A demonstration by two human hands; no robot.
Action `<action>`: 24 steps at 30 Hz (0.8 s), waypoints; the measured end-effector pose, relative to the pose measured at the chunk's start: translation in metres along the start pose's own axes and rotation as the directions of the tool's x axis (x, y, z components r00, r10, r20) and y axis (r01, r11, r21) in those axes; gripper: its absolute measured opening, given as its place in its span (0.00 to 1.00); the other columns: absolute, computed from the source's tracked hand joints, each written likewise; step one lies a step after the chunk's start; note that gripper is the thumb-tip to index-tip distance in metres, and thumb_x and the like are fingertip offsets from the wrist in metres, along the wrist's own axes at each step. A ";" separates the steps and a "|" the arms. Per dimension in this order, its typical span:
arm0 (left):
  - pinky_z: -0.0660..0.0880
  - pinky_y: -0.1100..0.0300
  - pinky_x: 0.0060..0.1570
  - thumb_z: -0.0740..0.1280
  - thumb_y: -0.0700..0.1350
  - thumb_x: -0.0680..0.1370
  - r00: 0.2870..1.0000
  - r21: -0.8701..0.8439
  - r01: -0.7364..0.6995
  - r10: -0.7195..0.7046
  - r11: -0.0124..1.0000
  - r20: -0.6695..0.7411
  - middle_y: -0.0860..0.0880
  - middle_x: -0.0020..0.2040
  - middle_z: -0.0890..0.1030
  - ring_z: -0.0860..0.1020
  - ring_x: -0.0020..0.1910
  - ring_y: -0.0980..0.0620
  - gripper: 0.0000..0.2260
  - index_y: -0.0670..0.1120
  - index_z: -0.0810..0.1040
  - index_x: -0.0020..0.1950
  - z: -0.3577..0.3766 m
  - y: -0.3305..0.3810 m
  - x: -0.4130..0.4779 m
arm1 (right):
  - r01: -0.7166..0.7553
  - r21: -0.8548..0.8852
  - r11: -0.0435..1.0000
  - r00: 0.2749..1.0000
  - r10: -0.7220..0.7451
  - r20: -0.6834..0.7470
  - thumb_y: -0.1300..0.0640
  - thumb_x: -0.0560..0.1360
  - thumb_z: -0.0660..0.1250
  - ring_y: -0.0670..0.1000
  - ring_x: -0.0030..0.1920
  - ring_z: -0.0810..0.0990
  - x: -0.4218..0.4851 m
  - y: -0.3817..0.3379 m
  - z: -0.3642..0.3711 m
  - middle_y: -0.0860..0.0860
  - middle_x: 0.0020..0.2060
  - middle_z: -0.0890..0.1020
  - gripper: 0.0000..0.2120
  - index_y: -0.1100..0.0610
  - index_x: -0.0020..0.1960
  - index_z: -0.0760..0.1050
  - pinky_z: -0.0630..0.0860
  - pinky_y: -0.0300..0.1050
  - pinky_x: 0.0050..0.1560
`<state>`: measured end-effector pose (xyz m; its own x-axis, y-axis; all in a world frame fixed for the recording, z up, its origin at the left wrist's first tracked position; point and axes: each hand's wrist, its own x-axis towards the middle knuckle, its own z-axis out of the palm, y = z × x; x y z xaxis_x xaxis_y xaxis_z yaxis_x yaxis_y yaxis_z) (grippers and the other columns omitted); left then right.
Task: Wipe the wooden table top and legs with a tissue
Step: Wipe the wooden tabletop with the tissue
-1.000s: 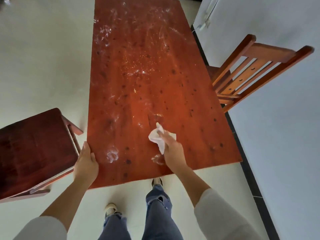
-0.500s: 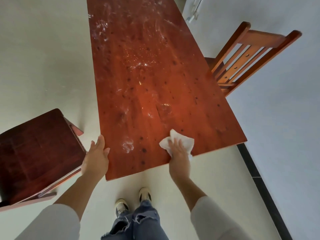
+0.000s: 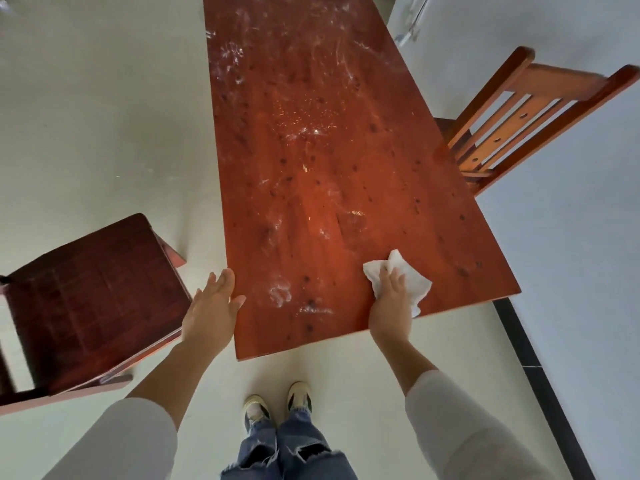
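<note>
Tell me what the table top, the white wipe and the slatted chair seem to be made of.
Table top: wood, reddish-brown, glossy; plank seams, dark knots and glare show beneath whitish smears. Tissue: seemingly thin paper, crumpled into soft creases under the right hand. Slatted chair: orange-brown wood, smooth, probably varnished.

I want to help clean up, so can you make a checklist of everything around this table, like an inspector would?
Surface: wooden table top streaked with white smears, many at the far end; legs hidden.
Job's things: white tissue, crumpled, on the top near the close edge.
Clutter: nothing seen.
Hands: left hand rests on the table's left edge, fingers straight; right hand presses the tissue onto the top.
Cables: nothing seen.
Surroundings: dark chair at the left, slatted chair at the right, pale floor, the person's shoes by the close edge.
</note>
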<state>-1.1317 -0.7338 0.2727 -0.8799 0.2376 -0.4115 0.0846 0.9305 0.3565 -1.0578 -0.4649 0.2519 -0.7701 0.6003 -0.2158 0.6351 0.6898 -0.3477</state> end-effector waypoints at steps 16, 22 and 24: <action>0.63 0.49 0.70 0.43 0.53 0.80 0.983 0.176 -0.175 0.163 0.969 0.080 0.50 0.78 0.52 0.47 0.77 0.48 0.25 0.46 0.52 0.77 0.001 -0.033 0.013 | 0.599 0.357 0.717 0.794 -0.589 -0.150 0.63 0.79 0.58 0.33 0.47 0.77 -0.011 -0.063 -0.020 0.39 0.55 0.79 0.24 0.37 0.66 0.66 0.74 0.26 0.45; 0.57 0.52 0.73 0.39 0.55 0.78 0.983 0.188 -0.176 0.164 0.966 0.079 0.51 0.78 0.46 0.42 0.76 0.48 0.28 0.46 0.47 0.77 0.008 -0.031 0.012 | 0.049 -0.021 0.999 0.998 -0.048 0.039 0.69 0.79 0.55 0.54 0.75 0.57 0.039 -0.046 -0.001 0.52 0.76 0.59 0.30 0.51 0.76 0.54 0.63 0.53 0.70; 0.56 0.52 0.74 0.38 0.54 0.80 0.984 0.162 -0.176 0.166 0.971 0.071 0.51 0.78 0.50 0.45 0.77 0.48 0.27 0.46 0.50 0.77 0.006 -0.035 0.014 | 0.248 0.092 0.964 0.960 -0.257 0.114 0.70 0.78 0.54 0.52 0.75 0.57 0.000 -0.072 0.025 0.51 0.76 0.59 0.31 0.49 0.76 0.53 0.62 0.50 0.72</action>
<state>-1.1446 -0.7617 0.2493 -0.8184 0.4079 -0.4048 0.3123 0.9070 0.2827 -1.1049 -0.5244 0.2536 -0.9093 0.3522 -0.2215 0.4160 0.7768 -0.4728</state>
